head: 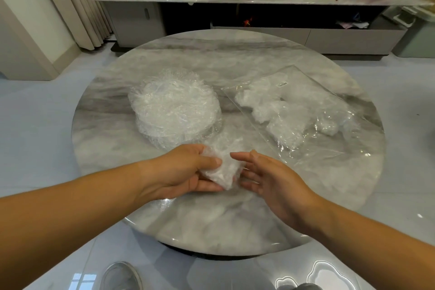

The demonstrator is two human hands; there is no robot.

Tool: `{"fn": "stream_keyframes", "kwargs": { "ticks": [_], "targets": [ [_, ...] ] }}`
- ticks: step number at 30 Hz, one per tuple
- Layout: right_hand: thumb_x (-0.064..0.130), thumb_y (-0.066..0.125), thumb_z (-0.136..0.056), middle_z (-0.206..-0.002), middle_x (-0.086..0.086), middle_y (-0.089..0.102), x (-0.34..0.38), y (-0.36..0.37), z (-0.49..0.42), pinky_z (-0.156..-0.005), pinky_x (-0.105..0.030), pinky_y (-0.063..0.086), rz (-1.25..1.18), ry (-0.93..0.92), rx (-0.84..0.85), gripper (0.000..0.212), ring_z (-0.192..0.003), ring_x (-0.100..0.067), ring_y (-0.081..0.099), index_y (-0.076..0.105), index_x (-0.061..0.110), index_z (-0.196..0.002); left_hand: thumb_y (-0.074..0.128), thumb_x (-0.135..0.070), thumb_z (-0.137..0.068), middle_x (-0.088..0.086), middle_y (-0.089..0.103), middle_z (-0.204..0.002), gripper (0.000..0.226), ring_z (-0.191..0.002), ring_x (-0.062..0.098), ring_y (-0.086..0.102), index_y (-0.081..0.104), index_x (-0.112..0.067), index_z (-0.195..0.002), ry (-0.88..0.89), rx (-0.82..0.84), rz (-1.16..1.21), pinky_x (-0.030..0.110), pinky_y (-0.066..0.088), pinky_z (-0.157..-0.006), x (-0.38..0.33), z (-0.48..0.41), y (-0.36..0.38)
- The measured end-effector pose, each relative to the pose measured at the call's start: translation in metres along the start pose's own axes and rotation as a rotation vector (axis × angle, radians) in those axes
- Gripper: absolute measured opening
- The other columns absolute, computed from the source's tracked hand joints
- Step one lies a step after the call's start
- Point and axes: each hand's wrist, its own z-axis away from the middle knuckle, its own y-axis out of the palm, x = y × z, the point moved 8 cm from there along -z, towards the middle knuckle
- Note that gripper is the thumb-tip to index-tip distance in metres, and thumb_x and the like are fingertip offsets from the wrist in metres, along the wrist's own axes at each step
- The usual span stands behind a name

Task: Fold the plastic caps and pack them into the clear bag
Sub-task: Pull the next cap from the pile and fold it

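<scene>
— Presently, what has the left hand got?

— Its grip is closed on a crumpled plastic cap, thumb on top, fingers beneath, just above the round marble worktop.

— And the right hand?

— Open, fingers spread, fingertips beside the cap; holding nothing.

— Remaining stock?

— Stack of unfolded caps lies left of centre. Clear bag lies to the right, with folded caps inside.

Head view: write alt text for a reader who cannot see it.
A left hand grips a crumpled plastic cap over a round marble table, the open right hand beside it. Behind lie a stack of caps and a part-filled clear bag.
</scene>
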Motion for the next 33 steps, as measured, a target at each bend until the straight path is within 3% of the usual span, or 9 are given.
{"fn": "stream_keyframes", "kwargs": {
  "ticks": [5,7,9,13,17,20,24,29,33],
  "targets": [
    [0.046,0.054,-0.089,-0.117,-0.002,0.075,0.014,-0.007,0.0,-0.1,-0.039,0.048,0.051,-0.114,-0.041,0.045,-0.115,-0.018,0.067,0.077,0.015,-0.112,0.054,0.003,-0.098,0.019,0.07,-0.121,0.034,-0.109,0.034,0.07,0.057,-0.005,-0.131,-0.099,0.074,-0.045,0.048,0.06,-0.084,0.014,0.006,0.012],
    [0.048,0.056,-0.09,-0.117,0.007,0.074,0.02,-0.007,0.005,-0.101,-0.028,0.047,0.249,-0.233,-0.037,0.041,-0.117,-0.009,0.065,0.076,0.021,-0.113,0.054,0.001,-0.098,0.019,0.071,-0.118,0.033,-0.107,0.034,0.071,0.057,-0.007,-0.13,-0.159,0.092,-0.063,0.045,0.061,-0.082,0.018,0.008,0.013],
    [0.054,0.053,-0.092,-0.121,0.014,0.07,0.027,-0.001,0.014,-0.102,-0.02,0.043,0.598,-0.427,-0.014,0.044,-0.122,-0.002,0.059,0.073,0.025,-0.119,0.052,-0.001,-0.099,0.021,0.072,-0.116,0.03,-0.105,0.034,0.071,0.058,-0.005,-0.129,-0.228,0.098,-0.077,0.042,0.061,-0.083,0.023,0.008,0.011],
    [0.041,0.048,-0.103,-0.122,0.0,0.066,0.027,0.027,0.036,-0.099,-0.039,0.046,1.16,-0.848,0.149,0.044,-0.115,-0.021,0.057,0.066,0.01,-0.129,0.044,0.0,-0.097,0.031,0.066,-0.12,0.032,-0.106,0.038,0.07,0.055,0.007,-0.126,-0.356,0.133,0.037,0.042,0.06,-0.087,0.028,0.011,0.012],
    [0.046,0.046,-0.101,-0.124,0.002,0.059,0.022,0.036,0.042,-0.096,-0.043,0.044,1.37,-0.893,0.223,0.049,-0.117,-0.024,0.051,0.054,0.013,-0.136,0.038,-0.016,-0.093,0.031,0.055,-0.136,0.053,-0.124,0.044,0.058,0.048,0.008,-0.139,-0.336,0.238,0.197,0.053,0.045,-0.109,0.022,0.012,0.017],
    [0.055,0.041,-0.101,-0.127,0.006,0.056,0.017,0.037,0.041,-0.1,-0.038,0.039,1.451,-0.85,0.255,0.063,-0.123,-0.02,0.047,0.036,0.016,-0.15,0.048,-0.038,-0.102,0.025,0.058,-0.137,0.058,-0.126,0.038,0.058,0.045,0.003,-0.142,-0.293,0.303,0.157,0.047,0.044,-0.111,0.02,0.012,0.022],
    [0.059,0.04,-0.101,-0.14,0.004,0.05,0.006,0.038,0.039,-0.107,-0.038,0.034,1.514,-0.785,0.307,0.076,-0.134,-0.019,0.04,0.016,0.016,-0.159,0.065,-0.034,-0.094,0.023,0.066,-0.127,0.059,-0.118,0.032,0.065,0.051,0.005,-0.136,-0.23,0.177,0.098,0.04,0.052,-0.101,0.021,0.009,0.017],
    [0.048,0.052,-0.1,-0.157,-0.001,0.041,0.004,0.037,0.042,-0.116,-0.03,0.032,1.303,-0.777,0.341,0.072,-0.145,-0.014,0.037,0.024,0.014,-0.157,0.063,-0.011,-0.093,0.022,0.073,-0.101,0.03,-0.09,0.028,0.074,0.058,0.008,-0.116,-0.216,0.042,0.108,0.035,0.062,-0.081,0.025,0.004,0.005],
    [0.035,0.06,-0.097,-0.156,-0.002,0.042,0.013,0.03,0.042,-0.113,-0.03,0.039,1.109,-0.754,0.253,0.069,-0.143,-0.013,0.041,0.033,0.009,-0.154,0.055,0.004,-0.095,0.028,0.07,-0.108,0.023,-0.093,0.034,0.073,0.057,0.008,-0.118,-0.128,-0.031,0.166,0.039,0.062,-0.079,0.015,-0.002,-0.004]
  ]
}}
